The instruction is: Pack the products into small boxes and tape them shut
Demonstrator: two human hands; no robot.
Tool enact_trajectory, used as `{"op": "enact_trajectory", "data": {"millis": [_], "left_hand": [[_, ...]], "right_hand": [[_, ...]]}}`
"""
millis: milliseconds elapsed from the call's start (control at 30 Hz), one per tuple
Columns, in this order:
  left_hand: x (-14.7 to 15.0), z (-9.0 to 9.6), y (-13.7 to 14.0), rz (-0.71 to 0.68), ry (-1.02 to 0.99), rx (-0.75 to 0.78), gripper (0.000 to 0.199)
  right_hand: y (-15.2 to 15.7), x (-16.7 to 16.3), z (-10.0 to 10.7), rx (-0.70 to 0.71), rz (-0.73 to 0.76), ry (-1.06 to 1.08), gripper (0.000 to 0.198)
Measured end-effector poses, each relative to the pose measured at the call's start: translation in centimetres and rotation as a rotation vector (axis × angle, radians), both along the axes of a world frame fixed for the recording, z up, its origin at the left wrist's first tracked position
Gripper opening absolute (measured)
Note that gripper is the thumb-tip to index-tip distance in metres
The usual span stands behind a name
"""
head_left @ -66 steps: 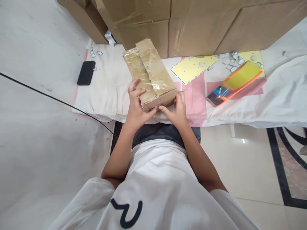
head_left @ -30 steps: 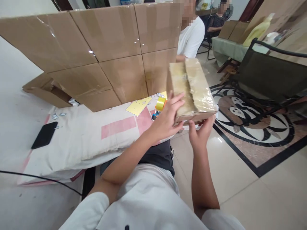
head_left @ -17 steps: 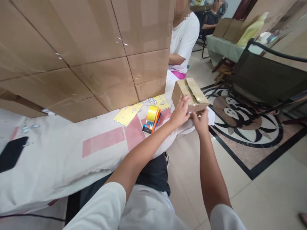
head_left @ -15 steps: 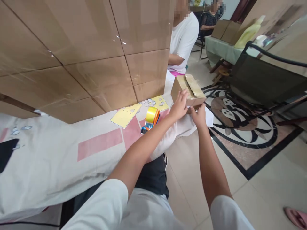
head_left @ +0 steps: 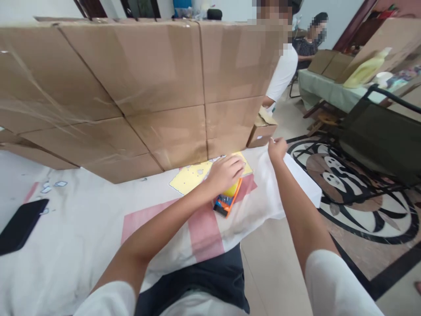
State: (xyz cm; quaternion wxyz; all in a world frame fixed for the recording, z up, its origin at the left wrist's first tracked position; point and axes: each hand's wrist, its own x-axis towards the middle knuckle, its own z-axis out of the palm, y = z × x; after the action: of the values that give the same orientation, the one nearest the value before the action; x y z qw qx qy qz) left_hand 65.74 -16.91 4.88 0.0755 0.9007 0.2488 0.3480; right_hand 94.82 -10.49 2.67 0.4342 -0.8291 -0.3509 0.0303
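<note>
A small cardboard box point(head_left: 262, 133) with rough flaps on top stands at the right end of the stacked cartons. Beside its near corner is my right hand point(head_left: 278, 148), closed with the fingers curled in; whether anything is in the pinch I cannot make out. My left hand point(head_left: 226, 174) reaches over a tape dispenser point(head_left: 227, 202) with an orange frame and a yellow roll. Its fingers are stretched out, and they hide part of the roll. The dispenser lies on the patterned cloth point(head_left: 158, 219).
A wall of taped cardboard cartons point(head_left: 164, 87) fills the far side of the table. A black phone point(head_left: 23, 226) lies at left. Behind the cartons sits a person in a white sleeve point(head_left: 284, 72). A dark folding chair point(head_left: 378, 136) stands at right on patterned floor.
Both hands have left the small box, which now stands farther back against the cartons. My left hand has moved left to the tape dispenser; my right hand has closed. The view has shifted.
</note>
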Motion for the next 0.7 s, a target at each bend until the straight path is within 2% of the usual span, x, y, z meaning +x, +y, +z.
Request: {"op": "enact_trajectory", "data": {"millis": [100, 200, 267, 333, 400, 467, 533, 600, 633, 700], "left_hand": [[-14.4, -2.6, -1.4, 0.191, -0.111, -0.002, 0.017], [-28.2, -4.8, -2.1, 0.536, -0.185, -0.126, 0.016], [-36.0, -5.7, -1.9, 0.802, -0.316, -0.153, 0.022], [-42.4, -6.2, -0.9, 0.979, -0.428, -0.113, 0.031], [-47.8, -6.6, 1.1, 1.113, -0.533, -0.074, 0.04], [-52.4, -7.0, 3.7, 1.194, -0.606, -0.064, 0.056], [-56.1, -7.4, 6.8, 1.232, -0.658, -0.081, 0.087], [-59.0, -7.6, 10.0, 1.235, -0.664, -0.114, 0.112], [-60.1, -7.7, 11.5, 1.224, -0.658, -0.132, 0.116], [-61.6, -7.7, 14.5, 1.085, -0.561, -0.159, 0.113]], "right_hand": [[-2.0, -2.2, 1.1, 0.131, 0.085, -0.076, 0.013], [-4.2, -9.0, 4.1, 0.321, 0.398, -0.16, 0.02], [-5.6, -16.5, 6.2, 0.358, 0.709, -0.226, 0.021], [-6.7, -25.8, 7.4, 0.379, 1.104, -0.256, 0.019], [-7.1, -35.7, 7.0, 0.354, 1.481, -0.2, 0.019], [-6.3, -45.6, 5.1, 0.255, 1.685, -0.104, 0.029], [-4.3, -54.8, 2.6, 0.107, 1.74, -0.011, 0.044], [-1.4, -62.7, 0.2, -0.05, 1.638, 0.024, 0.059], [0.2, -66.0, -0.8, -0.129, 1.563, 0.005, 0.065], [3.0, -71.2, -2.0, -0.208, 1.445, -0.115, 0.072]]}}
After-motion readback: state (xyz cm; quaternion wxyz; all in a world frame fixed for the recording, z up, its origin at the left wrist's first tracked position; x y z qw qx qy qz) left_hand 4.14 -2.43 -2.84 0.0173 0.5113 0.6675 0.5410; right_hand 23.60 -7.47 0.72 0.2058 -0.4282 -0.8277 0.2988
